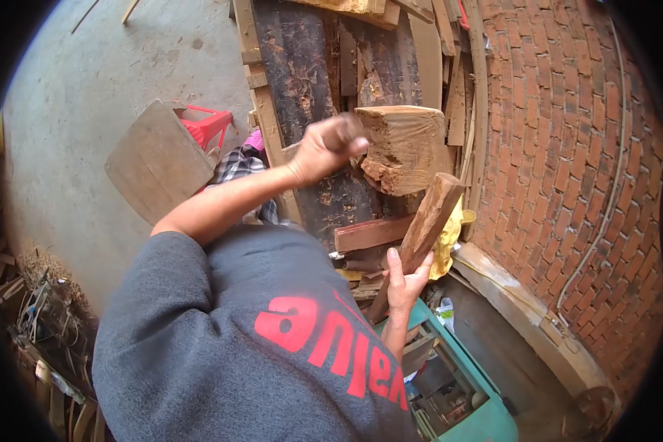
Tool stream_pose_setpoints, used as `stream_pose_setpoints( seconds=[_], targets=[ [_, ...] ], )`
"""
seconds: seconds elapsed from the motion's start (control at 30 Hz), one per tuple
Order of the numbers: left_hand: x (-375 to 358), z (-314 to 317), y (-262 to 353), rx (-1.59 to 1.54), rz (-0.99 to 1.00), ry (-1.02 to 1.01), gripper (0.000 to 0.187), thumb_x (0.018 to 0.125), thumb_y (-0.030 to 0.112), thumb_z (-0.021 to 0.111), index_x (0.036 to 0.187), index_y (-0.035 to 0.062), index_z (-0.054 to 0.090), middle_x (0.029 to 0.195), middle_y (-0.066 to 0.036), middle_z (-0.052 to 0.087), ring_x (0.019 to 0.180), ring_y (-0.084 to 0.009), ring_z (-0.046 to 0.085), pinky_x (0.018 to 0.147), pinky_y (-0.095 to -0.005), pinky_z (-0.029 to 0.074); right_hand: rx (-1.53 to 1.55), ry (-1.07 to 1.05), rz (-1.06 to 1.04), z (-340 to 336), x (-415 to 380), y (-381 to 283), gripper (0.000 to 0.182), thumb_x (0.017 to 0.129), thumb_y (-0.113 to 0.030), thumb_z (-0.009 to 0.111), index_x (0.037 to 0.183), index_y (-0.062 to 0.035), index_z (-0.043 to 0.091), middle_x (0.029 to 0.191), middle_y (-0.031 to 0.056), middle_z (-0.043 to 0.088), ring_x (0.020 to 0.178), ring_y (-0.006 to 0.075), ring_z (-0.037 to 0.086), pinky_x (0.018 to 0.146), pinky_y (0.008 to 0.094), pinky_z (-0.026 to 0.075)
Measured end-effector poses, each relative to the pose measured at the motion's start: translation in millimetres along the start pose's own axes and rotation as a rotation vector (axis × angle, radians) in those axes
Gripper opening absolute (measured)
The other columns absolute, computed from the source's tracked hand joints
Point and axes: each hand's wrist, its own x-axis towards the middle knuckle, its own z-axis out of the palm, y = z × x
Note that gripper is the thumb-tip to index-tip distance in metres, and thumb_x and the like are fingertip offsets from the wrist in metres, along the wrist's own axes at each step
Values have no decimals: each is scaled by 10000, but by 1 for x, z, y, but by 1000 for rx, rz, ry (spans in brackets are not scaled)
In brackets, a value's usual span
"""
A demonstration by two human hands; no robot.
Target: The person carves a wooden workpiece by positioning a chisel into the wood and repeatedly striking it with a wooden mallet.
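My left hand [333, 147], blurred by motion, is raised beside the broken edge of a thick wooden block [409, 144]. Its fingers are curled; what they hold, if anything, cannot be made out. A pale end sticks out near the wrist. Lower right, my right hand [409, 283] grips a long, rough piece of wood [433, 214] from below, its thumb on one side and fingers on the other. The wood slants up to the right, its top end near the block's lower corner. A reddish wooden bar [372, 233] lies just left of it.
Dark weathered boards [298, 70] run beneath the block. A brick wall [552, 147] rises at right. Yellow material [446, 239] and a green-framed case [486, 420] are near my right hand. At left are a brown board [158, 158] and a red plastic stool [212, 125].
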Motion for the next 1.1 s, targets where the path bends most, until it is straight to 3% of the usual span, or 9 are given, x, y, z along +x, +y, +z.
stream_pose_setpoints(
  seconds=[0.17,0.53,0.6,0.63,0.67,0.87,0.93,0.97,1.1],
  targets=[
    [-24,25,-37,344,373,-175,379,776,319,809,716,48,552,657,-115,576,633,-290,600,574,-378,466,-1,-12,-54,-3,-3,3,613,843,-150,739,1326,-2,392,839,45,584,585,100,540,491,234,476],
    [-23,39,-50,412,330,-300,274,671,145,748,848,75,552,779,-111,603,803,-333,606,752,-417,465,83,16,-434,-25,-28,-2,527,828,-87,681,1249,30,387,770,56,552,603,136,556,587,294,494],
    [-25,40,-51,422,335,-301,273,671,142,744,851,76,548,778,-112,599,808,-336,605,750,-421,464,-257,-120,-323,-5,-21,4,555,822,-80,681,1272,21,373,806,64,559,587,138,555,560,283,491],
    [-27,40,-52,420,344,-311,275,668,141,740,851,74,545,776,-113,594,813,-338,604,749,-422,463,55,-172,67,-5,-27,-2,560,814,-66,674,1280,15,373,851,75,570,571,142,551,537,271,488],
    [-25,38,-51,424,356,-312,276,665,141,735,850,73,542,775,-114,589,819,-340,603,747,-422,461,53,-178,57,-6,-27,-13,560,814,-66,674,1280,15,373,851,75,570,571,142,551,537,271,488],
    [-23,45,-49,426,343,-298,283,649,117,729,850,62,537,777,-126,594,798,-361,598,723,-439,459,301,7,-362,-30,-33,-19,497,823,-116,648,1218,32,385,748,79,574,667,155,585,815,306,466],
    [-18,46,-47,383,343,-288,276,655,110,728,843,52,534,770,-133,596,791,-372,597,706,-442,463,-314,-301,-570,-51,-9,39,512,830,-90,662,1247,30,391,779,65,588,668,138,584,713,279,487],
    [-16,48,-49,400,329,-271,270,657,110,727,838,48,536,768,-136,596,791,-373,599,701,-440,466,28,-233,106,-17,-23,-4,544,828,-68,686,1281,10,393,825,48,592,656,117,577,596,251,492],
    [-14,57,-54,430,321,-225,243,670,111,719,829,48,547,761,-146,598,786,-375,606,685,-445,471,140,-63,-79,-38,-18,-17,585,830,-74,682,1331,-43,381,808,52,564,563,130,552,531,250,496]
  ],
)
